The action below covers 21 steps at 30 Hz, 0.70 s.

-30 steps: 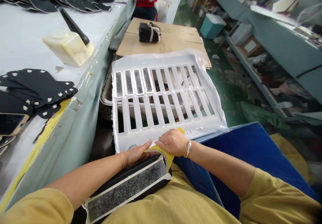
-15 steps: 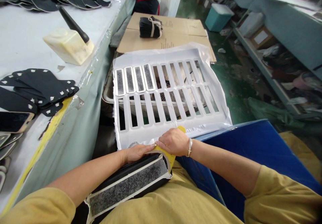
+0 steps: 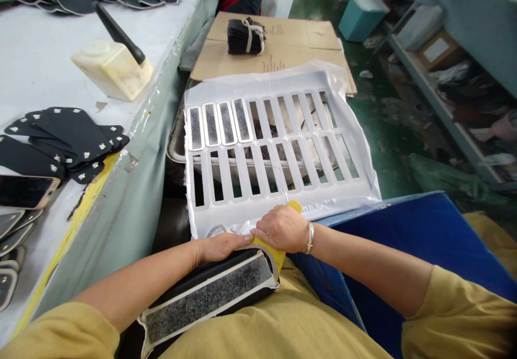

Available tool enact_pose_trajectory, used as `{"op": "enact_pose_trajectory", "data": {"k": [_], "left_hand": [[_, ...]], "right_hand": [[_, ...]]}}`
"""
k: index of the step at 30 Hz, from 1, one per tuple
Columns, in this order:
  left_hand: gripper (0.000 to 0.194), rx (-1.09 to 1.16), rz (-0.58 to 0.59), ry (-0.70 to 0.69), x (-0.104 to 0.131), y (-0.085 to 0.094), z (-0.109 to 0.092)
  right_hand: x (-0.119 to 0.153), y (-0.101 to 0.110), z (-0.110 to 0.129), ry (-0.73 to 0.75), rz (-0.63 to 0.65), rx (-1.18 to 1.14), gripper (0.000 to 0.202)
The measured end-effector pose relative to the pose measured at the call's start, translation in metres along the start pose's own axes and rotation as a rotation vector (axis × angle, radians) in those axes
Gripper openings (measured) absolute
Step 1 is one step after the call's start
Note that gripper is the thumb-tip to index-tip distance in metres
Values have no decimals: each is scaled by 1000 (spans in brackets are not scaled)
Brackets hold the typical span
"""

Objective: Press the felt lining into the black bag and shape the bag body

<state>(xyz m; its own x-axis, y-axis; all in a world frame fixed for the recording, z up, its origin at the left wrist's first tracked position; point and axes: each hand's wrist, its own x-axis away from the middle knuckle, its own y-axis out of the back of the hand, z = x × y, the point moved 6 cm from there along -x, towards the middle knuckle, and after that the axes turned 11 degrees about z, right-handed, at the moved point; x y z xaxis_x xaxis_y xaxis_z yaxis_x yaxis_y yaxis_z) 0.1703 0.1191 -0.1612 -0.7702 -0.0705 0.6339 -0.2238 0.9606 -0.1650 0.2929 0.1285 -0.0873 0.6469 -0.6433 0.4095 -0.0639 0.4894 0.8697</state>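
Note:
At my waist lies a long black piece (image 3: 210,297) with a speckled grey panel framed in a cream border. My left hand (image 3: 220,247) is closed on its far edge, with the fingertips partly hidden. My right hand (image 3: 283,230) grips a yellow flat tool (image 3: 278,257), whose rounded end sticks out past the knuckles. Its lower part rests against the right end of the black piece. My two thumbs nearly meet at the far edge. Just beyond my hands lies a white slotted sheet (image 3: 258,203), with several small grey-panelled strips (image 3: 226,124) in its upper left slots.
On the left table stand a cream container (image 3: 115,71) with a black handle, dark cut pieces (image 3: 72,133) and a phone (image 3: 28,191). A tied black bundle (image 3: 244,37) sits on cardboard (image 3: 299,39). A blue sheet (image 3: 388,246) leans at my right.
The view has shifted slightly, so the surroundings sit a little differently in the picture. Both hands keep nearly the same hold on the black piece and the yellow tool.

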Motion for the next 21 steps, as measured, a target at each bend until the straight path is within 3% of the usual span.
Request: {"op": "enact_pose_trajectory", "data": {"k": [6,11,16,21], "left_hand": [[49,-37,114,-198,5,-4,-15],[49,-49,127,-194,5,-5,-21],[48,-149,247,-331,9,-18,-39],[48,-316,202,-291,12,-29,-44]], "right_hand": [[-1,-4,8,32,-14,-20,51],[8,-9,10,-91,11,-58,49],[25,-14,17,-225,30,-52,50],[40,-20,27,-288,56,-65,48]]}}
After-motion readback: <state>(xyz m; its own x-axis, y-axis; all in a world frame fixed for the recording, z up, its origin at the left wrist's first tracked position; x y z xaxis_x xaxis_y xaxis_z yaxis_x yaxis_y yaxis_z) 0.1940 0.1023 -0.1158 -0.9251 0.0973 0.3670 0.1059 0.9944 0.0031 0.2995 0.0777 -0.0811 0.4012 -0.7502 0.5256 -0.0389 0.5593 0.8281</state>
